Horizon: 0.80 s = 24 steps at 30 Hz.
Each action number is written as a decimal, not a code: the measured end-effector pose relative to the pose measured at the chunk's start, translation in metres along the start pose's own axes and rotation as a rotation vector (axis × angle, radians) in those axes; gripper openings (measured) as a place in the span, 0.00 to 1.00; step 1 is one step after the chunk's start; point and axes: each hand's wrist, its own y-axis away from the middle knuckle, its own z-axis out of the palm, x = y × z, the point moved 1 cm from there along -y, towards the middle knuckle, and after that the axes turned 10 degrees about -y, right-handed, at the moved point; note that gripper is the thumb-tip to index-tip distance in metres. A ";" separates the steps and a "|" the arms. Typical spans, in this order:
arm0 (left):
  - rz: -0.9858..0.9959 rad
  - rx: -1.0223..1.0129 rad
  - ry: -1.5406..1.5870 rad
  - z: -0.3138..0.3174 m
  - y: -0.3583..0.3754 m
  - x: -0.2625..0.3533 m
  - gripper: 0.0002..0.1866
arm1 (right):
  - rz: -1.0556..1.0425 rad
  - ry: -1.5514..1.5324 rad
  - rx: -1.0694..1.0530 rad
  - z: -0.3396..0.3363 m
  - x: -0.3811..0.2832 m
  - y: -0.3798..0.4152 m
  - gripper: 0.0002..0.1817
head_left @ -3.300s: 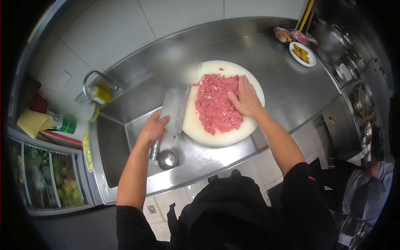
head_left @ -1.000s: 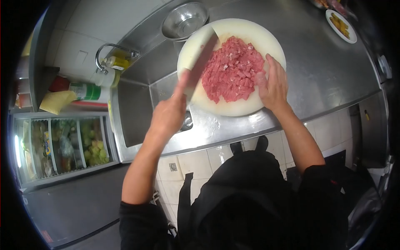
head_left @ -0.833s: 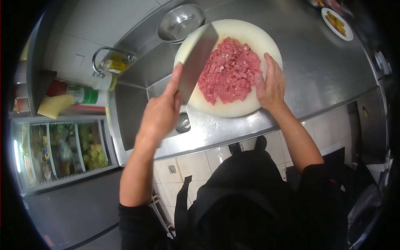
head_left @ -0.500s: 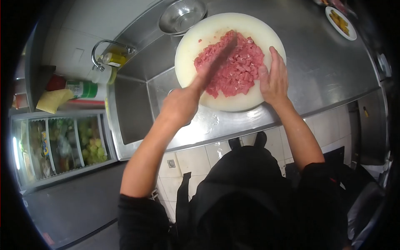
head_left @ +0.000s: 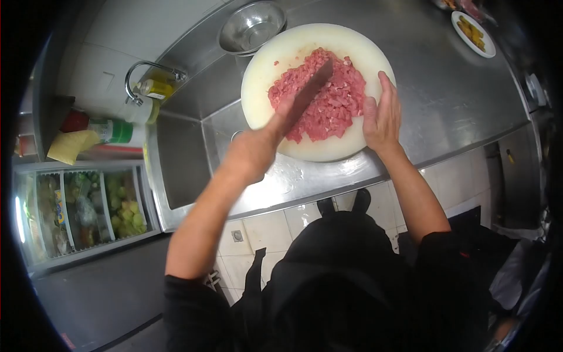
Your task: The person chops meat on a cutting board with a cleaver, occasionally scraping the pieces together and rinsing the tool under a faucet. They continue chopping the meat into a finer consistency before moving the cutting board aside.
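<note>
Chopped raw red meat (head_left: pixel 328 105) lies in a loose heap on a round white cutting board (head_left: pixel 261 82). My left hand (head_left: pixel 255 149) is closed around the handle of a kitchen knife (head_left: pixel 311 89), whose dark, broad blade slants across the heap. Whether the edge reaches the board is hidden by the meat. At the board's right rim, my right hand (head_left: pixel 384 120) is open, thumb and fingers stretched out, beside the meat and holding nothing.
The board sits on a steel counter (head_left: pixel 440 88) with a sink (head_left: pixel 179 158) and faucet (head_left: pixel 138 79) to its left. Steel bowls (head_left: pixel 252 29) stand behind it. A white plate of yellowish food (head_left: pixel 472 35) is at far right; a glass-topped fridge (head_left: pixel 88 205) stands lower left.
The knife blade has shifted slightly over the heap and shows its broad side more. My right hand stays at the board's rim. The whole view has moved a little.
</note>
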 end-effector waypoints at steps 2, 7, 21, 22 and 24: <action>0.009 0.039 0.089 -0.019 0.007 -0.001 0.36 | -0.001 0.010 0.001 -0.001 0.001 0.001 0.40; -0.013 -0.034 -0.059 0.005 -0.003 -0.002 0.33 | -0.023 -0.037 0.008 0.001 0.000 0.003 0.39; -0.027 0.067 -0.035 -0.001 -0.002 -0.027 0.34 | -0.031 0.029 -0.013 0.002 0.005 0.000 0.38; 0.012 0.143 0.017 -0.017 0.002 -0.032 0.34 | -0.028 0.037 -0.001 0.002 0.005 -0.003 0.38; 0.012 0.254 0.237 -0.024 0.013 -0.032 0.35 | -0.015 0.045 -0.010 0.001 0.001 -0.001 0.38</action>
